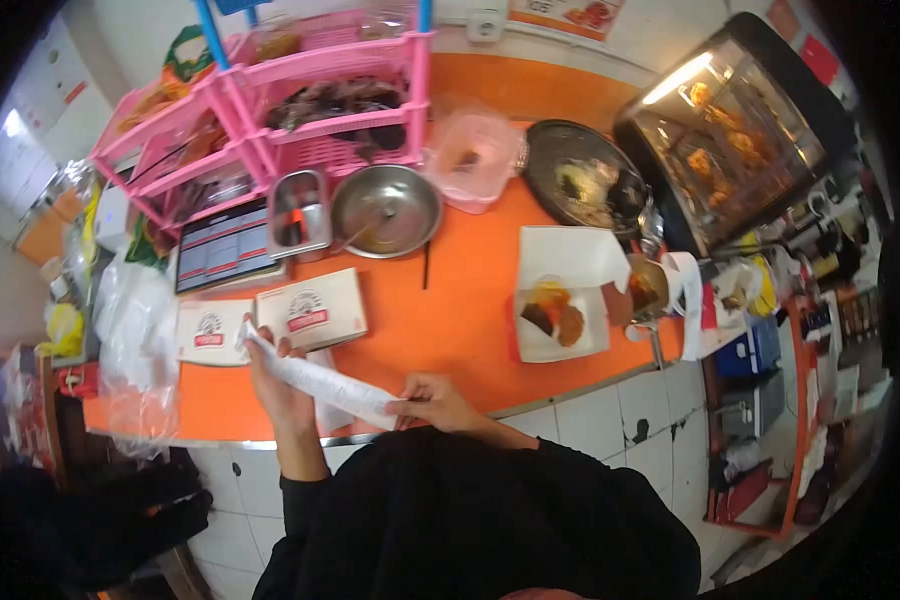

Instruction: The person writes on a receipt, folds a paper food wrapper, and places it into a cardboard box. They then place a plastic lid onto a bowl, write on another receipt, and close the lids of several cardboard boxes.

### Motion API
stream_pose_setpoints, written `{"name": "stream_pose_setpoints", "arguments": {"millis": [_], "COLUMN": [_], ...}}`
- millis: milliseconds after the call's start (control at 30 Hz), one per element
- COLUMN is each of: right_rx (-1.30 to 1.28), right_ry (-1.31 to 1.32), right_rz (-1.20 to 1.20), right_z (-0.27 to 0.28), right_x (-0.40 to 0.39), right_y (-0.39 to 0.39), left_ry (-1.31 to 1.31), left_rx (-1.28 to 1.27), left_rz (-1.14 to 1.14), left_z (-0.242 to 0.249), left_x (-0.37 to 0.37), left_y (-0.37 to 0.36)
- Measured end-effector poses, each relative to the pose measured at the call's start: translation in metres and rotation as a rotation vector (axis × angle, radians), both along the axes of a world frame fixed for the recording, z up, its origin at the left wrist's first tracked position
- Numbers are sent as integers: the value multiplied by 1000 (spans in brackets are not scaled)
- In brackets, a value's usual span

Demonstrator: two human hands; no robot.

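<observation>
A long white paper slip (325, 382) with faint print stretches between my two hands over the orange counter's front edge. My left hand (282, 385) grips its upper left end, and my right hand (435, 402) pinches its lower right end. Just beyond the slip lie two closed white boxes with red and black logos, one on the left (206, 331) and one on the right (312, 308). Further right, an open white box (563, 265) holds pieces of food (553, 312).
Behind are a tablet (227, 247), a metal tray (299, 212), a steel bowl (386, 210), a pink basket (475, 160) and pink racks (340, 128). A dark round pan (582, 175) and a lit display warmer (735, 130) stand right. Plastic bags (135, 340) hang left.
</observation>
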State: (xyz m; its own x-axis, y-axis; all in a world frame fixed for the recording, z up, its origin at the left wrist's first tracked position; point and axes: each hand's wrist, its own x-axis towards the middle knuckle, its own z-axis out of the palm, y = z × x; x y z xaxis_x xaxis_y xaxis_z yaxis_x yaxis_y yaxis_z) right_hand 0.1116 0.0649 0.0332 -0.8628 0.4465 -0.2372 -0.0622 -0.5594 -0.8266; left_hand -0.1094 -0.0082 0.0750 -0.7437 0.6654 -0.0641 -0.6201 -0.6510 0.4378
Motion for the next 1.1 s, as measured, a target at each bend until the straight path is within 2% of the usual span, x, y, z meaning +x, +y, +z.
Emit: {"name": "stream_pose_setpoints", "arguments": {"millis": [200,300,333,367,433,467,533,600,633,667,767,800,867,933,1033,1067,1100], "right_rx": [42,31,29,138,355,611,1223,1286,1310,1332,1049,1037,1016,937,742,664,735], "right_ry": [-18,-2,1,-50,-151,-374,-507,-809,-927,-1044,-1106,-1080,-1028,-1026,-874,-800,-804], "right_rz": [54,-15,-48,-94,-186,-280,-675,-1008,-1072,-1135,-960,-869,-683,-677,-722,-742,-733], "right_z": [-6,-3,2,4,20,40,19,35,31,23,-5,-14,-30,-30,-26,-26,-31], "right_x": [28,47,54,63,79,94,132,160,178,195,227,234,242,238,223,218,218], "right_y": [6,11,15,19,29,37,65,88,98,109,125,128,133,134,127,124,126], "left_ry": [136,43,104,165,89,107,136,268,337,378,875,898,1132,1352,1247,1330,1412], "left_rx": [-26,-303,-343,-382,-495,-515,-563,-649,-690,-827,-981,-891,-930,-926,-974,-1001,-1028], "left_rz": [55,-102,-185,-268,-345,-376,-436,-517,-555,-527,-464,-457,-369,-208,-142,-104,-68], "left_z": [3,-14,-8,-2,-5,-7,-15,-46,-55,-35,-90,-91,-95,-83,-74,-73,-73], "left_x": [25,48,69,96,130,134,139,131,127,138,134,136,139,145,154,153,152], "left_y": [18,31,37,43,54,60,68,76,79,84,93,96,97,96,91,89,87]}}
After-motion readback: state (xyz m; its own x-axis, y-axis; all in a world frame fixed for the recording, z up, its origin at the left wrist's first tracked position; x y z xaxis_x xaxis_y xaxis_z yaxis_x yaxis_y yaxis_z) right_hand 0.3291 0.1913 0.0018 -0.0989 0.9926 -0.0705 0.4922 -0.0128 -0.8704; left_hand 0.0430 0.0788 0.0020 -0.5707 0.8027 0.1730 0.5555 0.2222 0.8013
